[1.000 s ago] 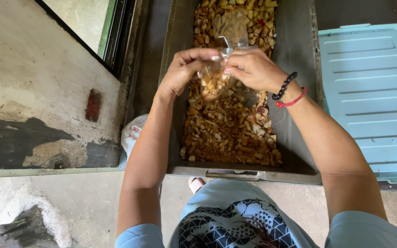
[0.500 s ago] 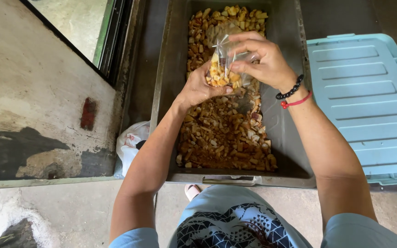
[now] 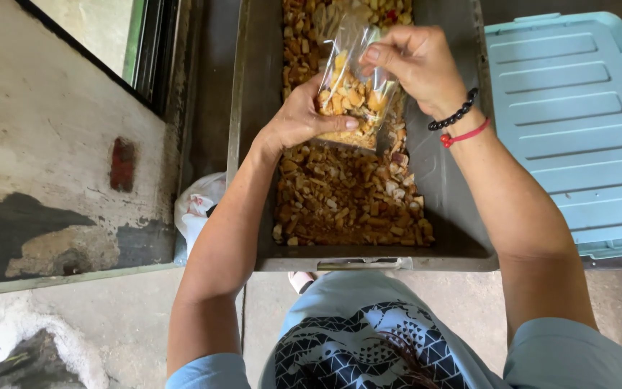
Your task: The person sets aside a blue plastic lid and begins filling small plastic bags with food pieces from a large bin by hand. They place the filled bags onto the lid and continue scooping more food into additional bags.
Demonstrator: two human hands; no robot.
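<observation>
Above a long grey metal tray [image 3: 455, 216] heaped with small brown and tan fried pieces [image 3: 347, 194], both hands hold a clear plastic bag [image 3: 354, 90] partly filled with the same pieces. The left hand [image 3: 300, 115] cups the bag from below and from the side, its thumb pressed across the lower front. The right hand [image 3: 415, 61] pinches the bag's upper edge between thumb and fingers (a black bead bracelet [image 3: 453, 115] and a red cord [image 3: 463, 135] circle that wrist). The bag hangs upright over the far half of the tray, clear of the heap. Just beside the tray on the right lies a pale blue plastic lid [image 3: 577, 122]; on the left, a white crumpled bag [image 3: 197, 209] sits against a worn concrete wall [image 3: 52, 144].
</observation>
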